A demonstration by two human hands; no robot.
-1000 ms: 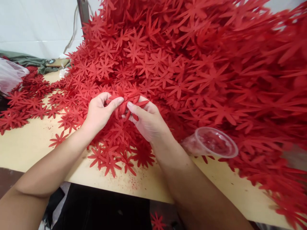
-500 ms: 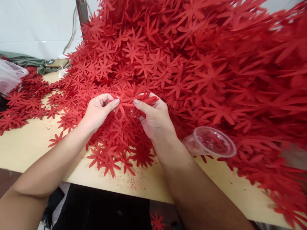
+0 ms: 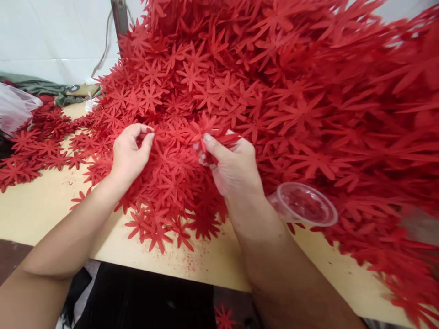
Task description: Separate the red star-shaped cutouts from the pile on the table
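My right hand [image 3: 236,164] pinches a small bunch of red fabric flower cutouts [image 3: 202,128] between thumb and fingers, narrow petals fanning out past the thumb. To its left, my left hand [image 3: 132,148] is apart from that bunch, thumb and forefinger closed in a pinch. A speck of red shows at those fingertips, too small to tell from the flowers behind. Beneath both hands spreads a heap of the same red flowers [image 3: 168,183], each with several long petals.
A large pile of red flowers [image 3: 240,77] rises behind, extending right. A clear plastic cup [image 3: 307,204] lies tilted beside my right forearm. More flowers [image 3: 44,151] and a translucent plastic bag [image 3: 17,107] sit left on the pale table [image 3: 44,208]. One flower [image 3: 224,316] shows below the table edge.
My hands have drawn apart, the left moving left and the right moving right with the flower bunch. The flower that was between them now sits at my right thumb.
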